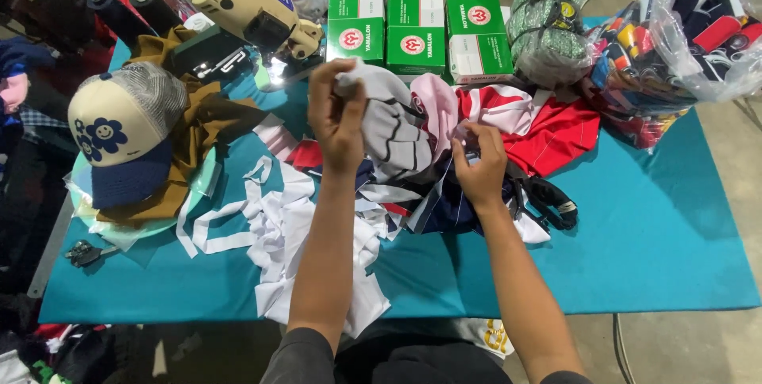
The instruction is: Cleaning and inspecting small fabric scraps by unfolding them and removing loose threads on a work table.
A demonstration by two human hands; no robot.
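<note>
1. Both forearms reached up from the bottom of the head view over a teal surface (pixel 659 249).
2. Left hand (pixel 337 118) was raised, its grip closed on a white cloth piece with dark stripes (pixel 393 134), which hung limp over the fabric pile.
3. Right hand (pixel 479 166) pinched a pale edge of the same heap, fingers narrow.
4. White offcut strips (pixel 274 225) lay just below the hands.
5. That cloth looked light, soft and floppy; it would likely sag unless held by an edge or corner.
6. A cap (pixel 119 134) sat left, green boxes (pixel 417 31) behind, a cutting machine (pixel 246 7) beside them.
</note>
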